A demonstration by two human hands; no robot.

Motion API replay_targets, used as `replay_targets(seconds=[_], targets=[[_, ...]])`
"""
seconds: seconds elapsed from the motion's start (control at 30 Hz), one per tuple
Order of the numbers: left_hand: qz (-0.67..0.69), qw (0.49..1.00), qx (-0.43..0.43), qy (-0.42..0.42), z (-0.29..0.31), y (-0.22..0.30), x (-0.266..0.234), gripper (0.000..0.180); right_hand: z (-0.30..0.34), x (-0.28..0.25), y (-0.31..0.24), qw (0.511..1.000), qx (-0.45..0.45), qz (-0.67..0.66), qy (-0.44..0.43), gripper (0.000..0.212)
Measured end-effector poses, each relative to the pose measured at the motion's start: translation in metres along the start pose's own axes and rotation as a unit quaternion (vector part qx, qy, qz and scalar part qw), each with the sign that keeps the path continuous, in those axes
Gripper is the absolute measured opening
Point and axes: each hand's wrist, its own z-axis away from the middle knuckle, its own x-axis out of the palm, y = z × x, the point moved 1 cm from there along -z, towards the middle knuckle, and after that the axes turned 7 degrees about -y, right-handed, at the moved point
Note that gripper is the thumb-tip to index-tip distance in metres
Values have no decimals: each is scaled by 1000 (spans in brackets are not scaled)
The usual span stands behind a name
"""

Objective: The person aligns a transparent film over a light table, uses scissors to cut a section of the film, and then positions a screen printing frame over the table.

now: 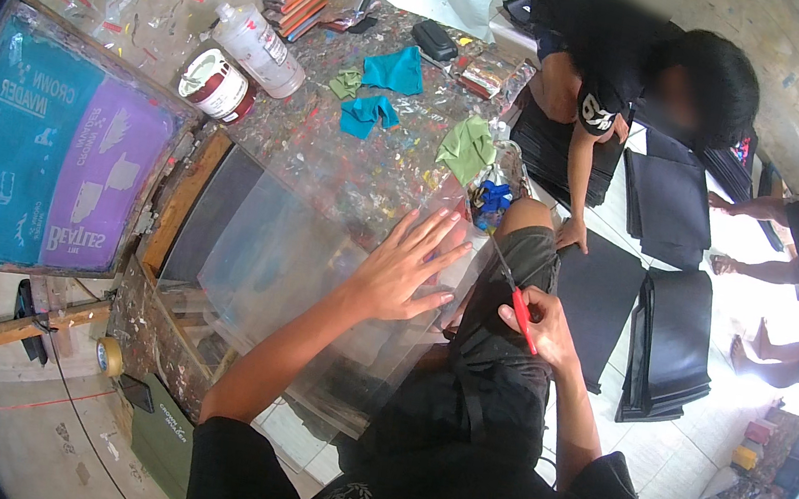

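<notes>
My left hand (407, 269) lies flat with its fingers spread on a clear plastic sheet (284, 285). The sheet rests on the paint-spattered table and reaches over its near edge toward my lap. In my right hand (551, 328) are red-handled scissors (519, 311), their thin dark blades pointing away from me beside the sheet's right side. My fingers hide part of the handles, and I cannot make out whether the blades touch the sheet.
At the left stands a blue and purple printing screen frame (70, 146). A paint tub (214, 86), a bottle (262, 52) and cloth scraps (393, 69) are on the table. At right, another person's hand (573, 235) touches black sheets (597, 301); black stacks (670, 341) lie on the floor.
</notes>
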Motion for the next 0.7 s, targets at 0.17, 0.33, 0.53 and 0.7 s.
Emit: replay_targets(seconds=[0.17, 0.33, 0.53, 0.7], targets=[[1, 1000, 0, -1, 0, 0, 0, 73, -1, 1, 1, 1000, -6, 11, 11, 49], [-2, 1000, 1, -4, -1, 1, -1, 73, 0, 2, 4, 1000, -6, 9, 13, 49], [-5, 1000, -2, 1, -1, 3, -4, 70, 0, 3, 14, 999, -24, -15, 25, 48], [-10, 1000, 3, 1, 0, 1, -1, 73, -1, 6, 14, 997, -36, -50, 43, 47]])
